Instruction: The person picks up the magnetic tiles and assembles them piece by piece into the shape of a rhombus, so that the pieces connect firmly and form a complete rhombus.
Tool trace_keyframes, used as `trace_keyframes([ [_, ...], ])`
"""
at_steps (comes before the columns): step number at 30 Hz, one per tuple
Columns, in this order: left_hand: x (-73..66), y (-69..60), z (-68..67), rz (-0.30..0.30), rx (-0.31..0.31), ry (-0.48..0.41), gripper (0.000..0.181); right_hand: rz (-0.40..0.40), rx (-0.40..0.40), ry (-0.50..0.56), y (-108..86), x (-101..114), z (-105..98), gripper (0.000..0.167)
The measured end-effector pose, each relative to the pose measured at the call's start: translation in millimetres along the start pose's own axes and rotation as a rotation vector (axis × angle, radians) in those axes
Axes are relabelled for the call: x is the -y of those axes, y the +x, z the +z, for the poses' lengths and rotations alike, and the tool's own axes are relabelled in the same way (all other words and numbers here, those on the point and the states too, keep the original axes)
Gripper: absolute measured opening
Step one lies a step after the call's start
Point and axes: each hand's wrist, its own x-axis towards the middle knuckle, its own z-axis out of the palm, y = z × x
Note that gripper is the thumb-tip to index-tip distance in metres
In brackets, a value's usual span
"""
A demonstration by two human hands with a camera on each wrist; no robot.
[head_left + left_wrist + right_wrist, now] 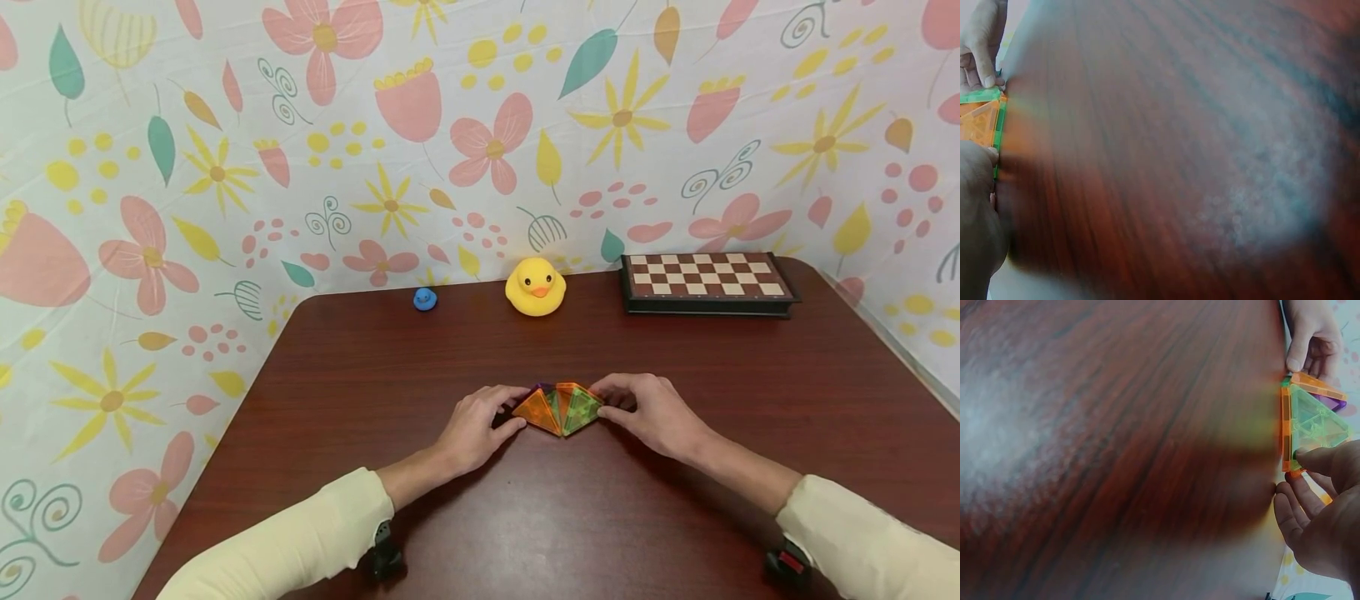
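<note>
Two small pyramid shapes of translucent magnetic tiles stand side by side on the table, touching at their near corners in the head view. The left pyramid point(537, 412) shows an orange face, with green and purple tiles partly hidden. My left hand point(474, 425) holds it at its left edge between thumb and fingers. A light green face fronts the right pyramid point(582, 412), which also has orange tiles. My right hand point(654, 412) pinches its right corner. In the right wrist view, the thumb of the right hand point(1329, 512) lies on the green tile point(1316, 422).
A dark red-brown wooden table point(510, 533) lies under both hands. Along its back edge stand a small blue duck point(424, 299), a larger yellow rubber duck point(536, 287) and a folded chessboard box point(707, 283). A flower-patterned cloth point(465, 125) hangs behind.
</note>
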Motion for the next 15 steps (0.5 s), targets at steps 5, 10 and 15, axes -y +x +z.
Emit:
trace_keyframes([
  [5, -0.2, 0.3, 0.7, -0.002, -0.003, -0.003, 0.042, 0.001, 0.001, 0.028, 0.2, 3.3, -1.5, 0.024],
  [10, 0.2, 0.2, 1.2, -0.001, -0.007, -0.004, 0.042, 0.005, 0.000, 0.047, 0.5, 6.8, -2.8, 0.025],
  [15, 0.2, -0.1, 1.4, 0.003, -0.013, 0.002, 0.042, 0.000, -0.012, 0.047, 0.5, 8.7, -2.7, 0.027],
])
